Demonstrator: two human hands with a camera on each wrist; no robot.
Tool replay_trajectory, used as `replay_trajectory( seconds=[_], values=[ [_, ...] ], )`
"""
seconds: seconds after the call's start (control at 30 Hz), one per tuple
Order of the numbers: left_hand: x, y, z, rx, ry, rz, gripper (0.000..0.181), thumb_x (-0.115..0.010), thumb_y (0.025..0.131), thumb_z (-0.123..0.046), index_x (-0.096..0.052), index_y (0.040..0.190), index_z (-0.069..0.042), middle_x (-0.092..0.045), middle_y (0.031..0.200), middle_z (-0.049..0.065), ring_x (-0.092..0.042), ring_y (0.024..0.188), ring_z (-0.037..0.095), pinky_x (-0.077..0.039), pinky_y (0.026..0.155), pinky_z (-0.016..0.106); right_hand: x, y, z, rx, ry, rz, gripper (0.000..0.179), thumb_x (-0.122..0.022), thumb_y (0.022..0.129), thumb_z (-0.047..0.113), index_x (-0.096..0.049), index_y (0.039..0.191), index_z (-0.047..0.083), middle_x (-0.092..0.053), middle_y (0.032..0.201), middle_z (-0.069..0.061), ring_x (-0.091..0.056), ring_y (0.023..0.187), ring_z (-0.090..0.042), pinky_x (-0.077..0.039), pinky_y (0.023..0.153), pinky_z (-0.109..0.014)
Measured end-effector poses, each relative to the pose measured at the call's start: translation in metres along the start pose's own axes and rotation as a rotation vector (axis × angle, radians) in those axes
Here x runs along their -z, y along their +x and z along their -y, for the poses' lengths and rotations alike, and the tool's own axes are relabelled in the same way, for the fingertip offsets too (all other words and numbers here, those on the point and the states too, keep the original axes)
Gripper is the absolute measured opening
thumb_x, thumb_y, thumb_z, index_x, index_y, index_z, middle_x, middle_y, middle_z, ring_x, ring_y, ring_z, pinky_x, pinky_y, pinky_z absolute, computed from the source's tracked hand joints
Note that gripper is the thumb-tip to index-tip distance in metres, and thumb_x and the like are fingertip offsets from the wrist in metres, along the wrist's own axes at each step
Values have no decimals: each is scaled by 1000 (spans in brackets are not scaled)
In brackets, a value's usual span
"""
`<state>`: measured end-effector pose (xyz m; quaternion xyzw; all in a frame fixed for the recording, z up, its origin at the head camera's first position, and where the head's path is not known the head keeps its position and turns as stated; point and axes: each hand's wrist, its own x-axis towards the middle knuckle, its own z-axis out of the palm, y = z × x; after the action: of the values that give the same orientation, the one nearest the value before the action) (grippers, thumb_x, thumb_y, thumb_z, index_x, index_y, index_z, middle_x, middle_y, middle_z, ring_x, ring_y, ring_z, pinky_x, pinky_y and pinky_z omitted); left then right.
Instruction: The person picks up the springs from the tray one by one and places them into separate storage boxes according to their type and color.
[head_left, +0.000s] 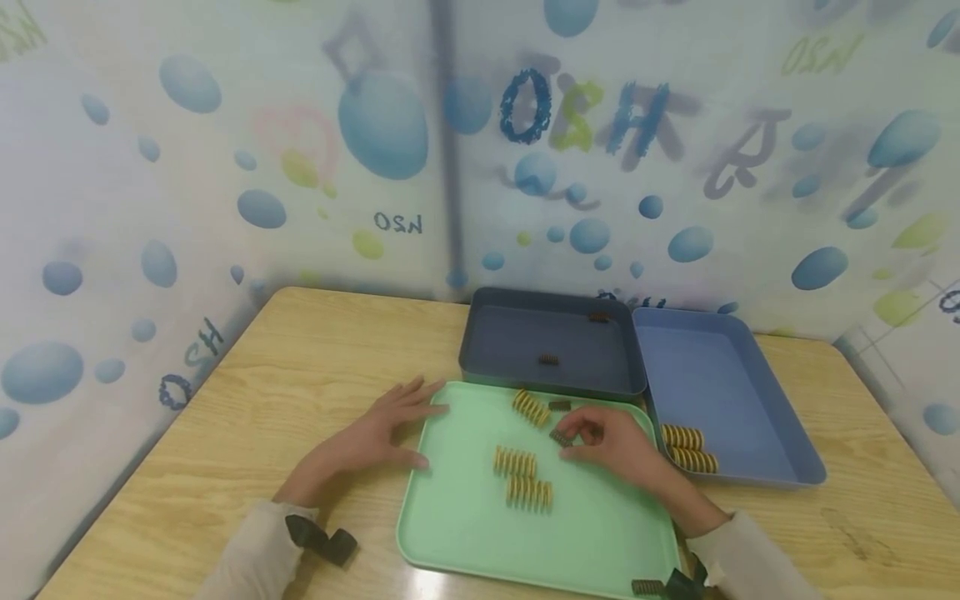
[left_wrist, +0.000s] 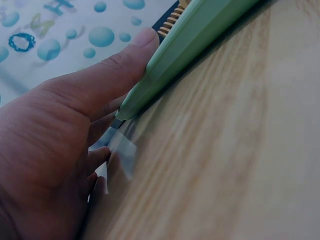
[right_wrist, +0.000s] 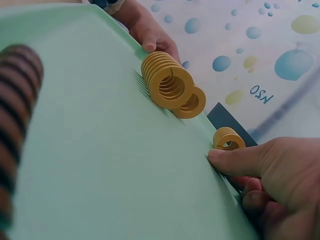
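Note:
My right hand pinches a small dark coil spring over the light green tray. Another dark spring lies just beyond its fingertips, beside a tilted yellow spring. Two more yellow springs, one behind the other, lie mid-tray; both show large in the right wrist view. My left hand rests at the tray's left rim, fingers spread and fairly straight, the thumb touching the edge. In the right wrist view the held spring is hidden behind the thumb and fingers.
Behind the green tray stands a dark grey-blue tray with two small dark springs. To its right, a blue tray holds two yellow springs. One dark spring lies at the green tray's near right corner. A patterned wall backs the wooden table.

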<state>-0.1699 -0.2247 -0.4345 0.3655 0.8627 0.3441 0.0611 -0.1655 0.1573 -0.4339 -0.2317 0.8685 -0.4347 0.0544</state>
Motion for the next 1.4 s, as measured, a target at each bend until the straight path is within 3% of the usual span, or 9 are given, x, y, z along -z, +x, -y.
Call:
replay_trajectory(
  seconds=[0.33,0.63,0.87,1.2,1.4],
  values=[
    [0,-1,1,2,-9,-1,77,-77,76,-45,-50,140,-13,-22,157,7,-6,143,39,-1,111,60,3,-1,-1,-5,32,46,18,-77,81,20,-73,98,19,-57,73,4,-43,60,-9,-39,54,-25],
    [0,-1,0,4,-14,-4,77,-77,76,-44,-50,140,-13,-23,157,7,-6,143,39,-1,111,60,11,-5,33,-8,39,36,18,-76,80,6,-72,98,6,-54,71,-3,-43,60,-10,-39,55,-25],
    [0,-1,1,6,-14,-6,76,-77,76,-43,-50,140,-12,-23,157,8,-7,143,40,-2,110,61,3,0,-4,-18,24,35,17,-77,81,28,-74,96,23,-60,77,6,-47,63,-10,-43,56,-26],
    [-1,-1,1,5,-8,-1,76,-76,76,-45,-50,140,-13,-23,157,8,-6,143,40,-1,110,61,3,-1,-5,-25,8,24,16,-76,81,28,-75,97,24,-63,78,7,-47,63,-9,-43,58,-25],
    [0,-1,1,4,-7,0,76,-76,77,-45,-49,141,-14,-22,157,8,-6,143,40,-2,110,61,7,-4,14,-23,23,6,16,-76,82,15,-75,98,13,-65,81,2,-48,63,-11,-43,59,-25]
  ],
)
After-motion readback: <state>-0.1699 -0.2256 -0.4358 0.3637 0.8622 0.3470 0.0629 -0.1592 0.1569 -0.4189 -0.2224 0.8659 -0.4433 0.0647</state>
